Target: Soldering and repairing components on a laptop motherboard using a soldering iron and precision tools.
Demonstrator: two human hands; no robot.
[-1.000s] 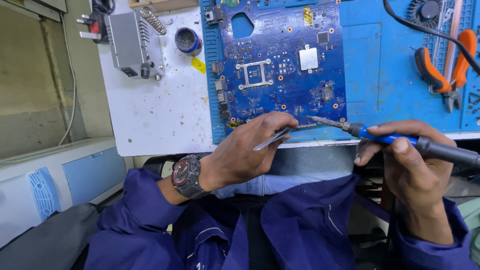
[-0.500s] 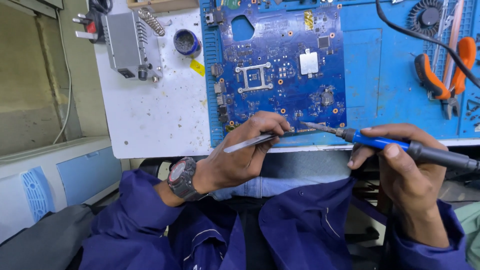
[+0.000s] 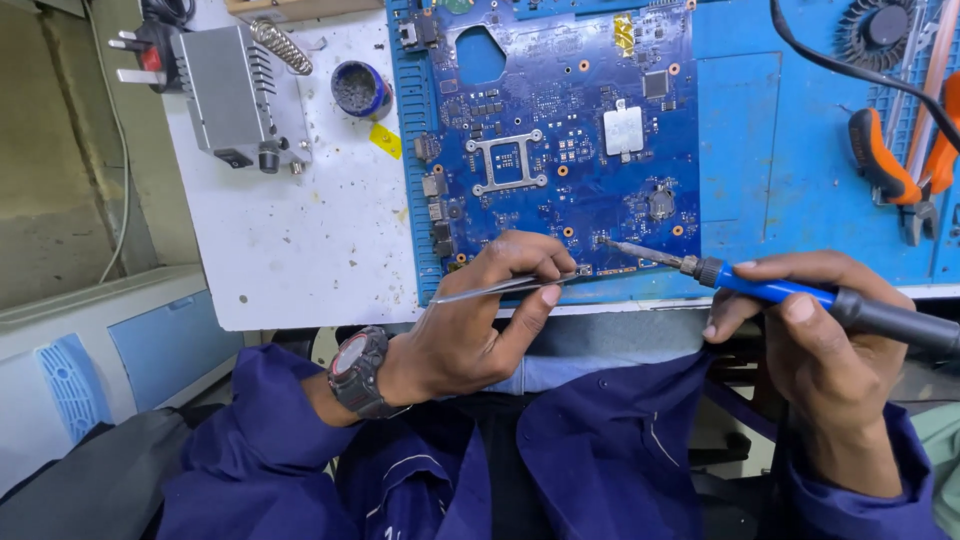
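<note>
Your left hand (image 3: 470, 330) pinches tweezers (image 3: 500, 288) at blue circuit board (image 3: 560, 130) edge; your right hand (image 3: 820, 330) grips soldering iron (image 3: 790, 295), tip on board.

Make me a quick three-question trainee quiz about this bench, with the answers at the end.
1. True or false: the right hand holds the soldering iron.
2. What does the left hand hold? A) pliers B) tweezers C) a fan
3. Fill in: the iron's tip points at the near edge of the blue ____.

Key
1. True; its metal tip reaches over the board.
2. B; the tweezers are pinched between thumb and fingers, tips at the board's near edge. The orange pliers lie untouched at the far right on the blue mat.
3. board.
</note>
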